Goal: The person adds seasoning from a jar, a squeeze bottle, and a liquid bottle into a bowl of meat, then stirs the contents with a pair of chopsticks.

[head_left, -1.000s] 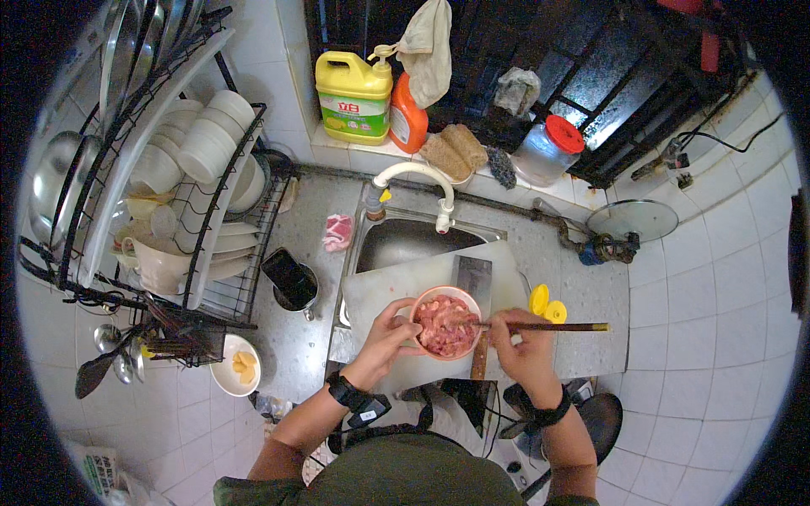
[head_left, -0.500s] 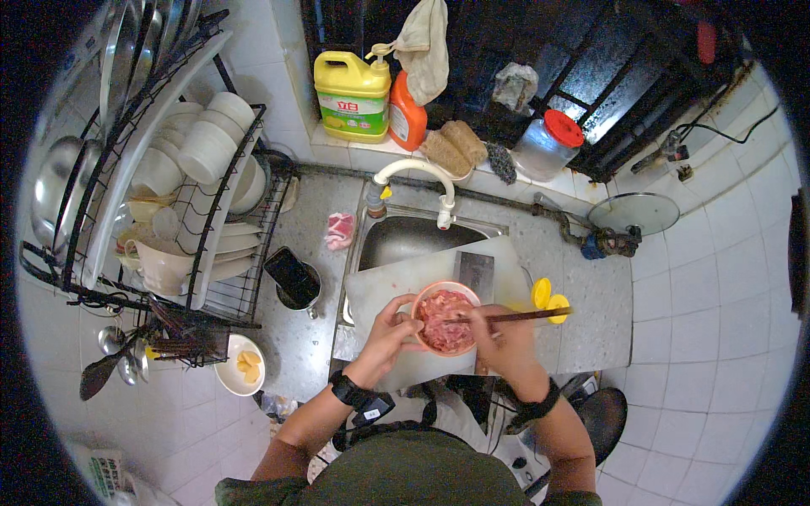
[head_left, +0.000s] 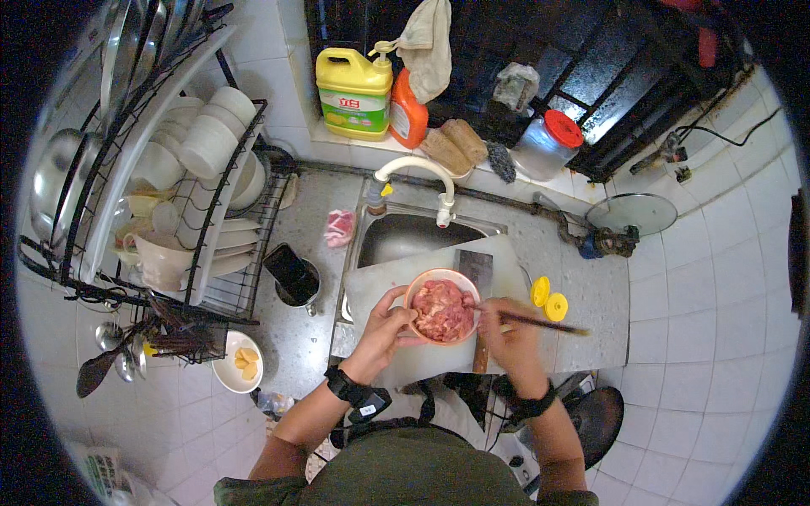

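Note:
A round bowl [head_left: 432, 274] of raw chopped meat [head_left: 440, 314] is held over the white cutting board [head_left: 384, 282]. My left hand [head_left: 386, 327] grips its left side, the thumb at the rim and the fingers under it. In my right hand [head_left: 511, 333] is a pair of dark chopsticks [head_left: 547, 323], their thin ends at the bowl's right edge by the meat and their thick ends pointing right. A cleaver [head_left: 474, 270] lies on the board, partly hidden behind the bowl and my right hand.
Behind the board are the sink [head_left: 405, 240] and its faucet [head_left: 447, 198]. A yellow flip-top lid [head_left: 554, 307] sits on the counter at right. At left stand a phone in a metal cup [head_left: 308, 291], a bowl with yellowish slices [head_left: 221, 375] and a dish rack [head_left: 202, 253].
The bowl has risen slightly away from me. The chopsticks have drawn back from the middle of the meat to the bowl's right edge, and their thick ends have swung toward me.

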`<state>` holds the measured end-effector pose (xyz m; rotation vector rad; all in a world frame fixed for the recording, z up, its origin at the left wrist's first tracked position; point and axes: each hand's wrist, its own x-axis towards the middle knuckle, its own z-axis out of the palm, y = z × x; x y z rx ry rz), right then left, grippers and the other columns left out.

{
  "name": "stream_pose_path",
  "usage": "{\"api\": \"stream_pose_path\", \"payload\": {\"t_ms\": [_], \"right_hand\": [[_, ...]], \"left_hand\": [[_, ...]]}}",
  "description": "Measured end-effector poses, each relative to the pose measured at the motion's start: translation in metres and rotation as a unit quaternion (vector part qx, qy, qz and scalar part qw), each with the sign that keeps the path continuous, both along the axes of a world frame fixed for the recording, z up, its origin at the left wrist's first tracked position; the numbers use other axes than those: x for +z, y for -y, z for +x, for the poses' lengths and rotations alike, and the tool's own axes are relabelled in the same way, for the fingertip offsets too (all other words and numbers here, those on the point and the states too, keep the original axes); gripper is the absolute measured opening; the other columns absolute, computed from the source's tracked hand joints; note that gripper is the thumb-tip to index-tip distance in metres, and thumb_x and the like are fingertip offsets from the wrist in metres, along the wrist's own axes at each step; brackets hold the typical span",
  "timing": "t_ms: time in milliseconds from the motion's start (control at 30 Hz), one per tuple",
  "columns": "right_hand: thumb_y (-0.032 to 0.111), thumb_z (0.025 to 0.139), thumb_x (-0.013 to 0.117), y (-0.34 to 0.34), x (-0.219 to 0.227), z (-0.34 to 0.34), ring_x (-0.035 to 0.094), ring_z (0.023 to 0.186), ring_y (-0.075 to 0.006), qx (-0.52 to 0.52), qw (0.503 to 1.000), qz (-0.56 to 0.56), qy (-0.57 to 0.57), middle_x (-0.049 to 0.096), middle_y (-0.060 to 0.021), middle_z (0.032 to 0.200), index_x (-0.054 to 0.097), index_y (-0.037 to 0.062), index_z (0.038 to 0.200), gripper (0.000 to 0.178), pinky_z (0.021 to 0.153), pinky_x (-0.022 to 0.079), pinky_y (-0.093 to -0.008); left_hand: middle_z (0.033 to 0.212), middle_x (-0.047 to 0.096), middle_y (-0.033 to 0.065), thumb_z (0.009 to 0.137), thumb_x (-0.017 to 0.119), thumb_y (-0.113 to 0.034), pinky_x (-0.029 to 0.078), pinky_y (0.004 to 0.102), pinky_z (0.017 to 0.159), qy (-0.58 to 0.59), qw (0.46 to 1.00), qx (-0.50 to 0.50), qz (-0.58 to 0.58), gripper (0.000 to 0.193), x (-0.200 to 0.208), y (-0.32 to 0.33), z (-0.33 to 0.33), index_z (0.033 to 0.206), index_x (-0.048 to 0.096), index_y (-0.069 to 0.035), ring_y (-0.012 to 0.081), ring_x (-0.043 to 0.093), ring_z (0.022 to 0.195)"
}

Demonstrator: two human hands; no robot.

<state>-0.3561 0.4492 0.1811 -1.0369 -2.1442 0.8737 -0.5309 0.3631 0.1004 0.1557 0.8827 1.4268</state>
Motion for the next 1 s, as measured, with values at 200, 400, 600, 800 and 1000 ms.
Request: {"api": "stream_pose_path", "payload": {"t_ms": [200,400,600,800,1000], "right_hand": [[0.005,0.085,0.057,0.002,0.018,0.005,0.060,0.069,-0.0139,-0.018,0.986,-0.129,-0.100,0.062,-0.0070,0.080,0.060,-0.0026,0.087,0.009,0.058,0.048,-0.0249],[0.002,0.083,0.056,0.017,0.003,-0.012,0.059,0.065,-0.0124,0.012,0.998,-0.001,-0.055,0.061,-0.0098,0.072,0.061,-0.0037,0.081,0.008,0.054,0.047,-0.0235],[0.003,0.084,0.056,0.013,0.014,-0.011,0.056,0.059,-0.0109,0.011,0.996,-0.013,-0.083,0.060,-0.0075,0.069,0.060,-0.0029,0.083,0.007,0.054,0.045,-0.0230],[0.005,0.083,0.057,-0.002,0.022,-0.005,0.059,0.061,-0.0138,0.016,0.998,-0.043,-0.040,0.059,-0.0087,0.068,0.060,-0.0019,0.082,0.007,0.056,0.046,-0.0252],[0.004,0.083,0.056,-0.004,0.011,-0.011,0.059,0.057,-0.0121,0.104,0.984,0.147,0.007,0.061,-0.0088,0.071,0.059,-0.0037,0.081,0.009,0.053,0.047,-0.0232]], "left_hand": [[0.084,0.057,0.0044,0.082,0.055,-0.007,0.058,0.0370,0.067,-0.034,0.999,0.015,-0.007,0.043,0.001,0.003,0.002,0.123,0.043,-0.011,0.0174,0.062,0.081],[0.081,0.057,0.0038,0.080,0.058,-0.007,0.057,0.0347,0.064,-0.033,0.999,0.023,-0.003,0.045,0.001,-0.003,0.006,0.123,0.044,-0.012,0.0162,0.062,0.077],[0.080,0.056,0.0033,0.080,0.059,-0.007,0.057,0.0318,0.065,-0.091,0.996,0.011,-0.003,0.045,0.000,-0.001,0.005,0.122,0.045,-0.012,0.0143,0.061,0.078],[0.082,0.057,0.0033,0.079,0.059,-0.005,0.057,0.0306,0.065,-0.059,0.998,0.011,0.014,0.045,-0.009,0.002,0.009,0.121,0.046,-0.010,0.0125,0.061,0.077],[0.084,0.057,0.0046,0.077,0.060,-0.005,0.057,0.0318,0.066,-0.035,0.999,0.005,0.014,0.045,0.004,0.000,0.009,0.120,0.046,-0.009,0.0138,0.061,0.076]]}}
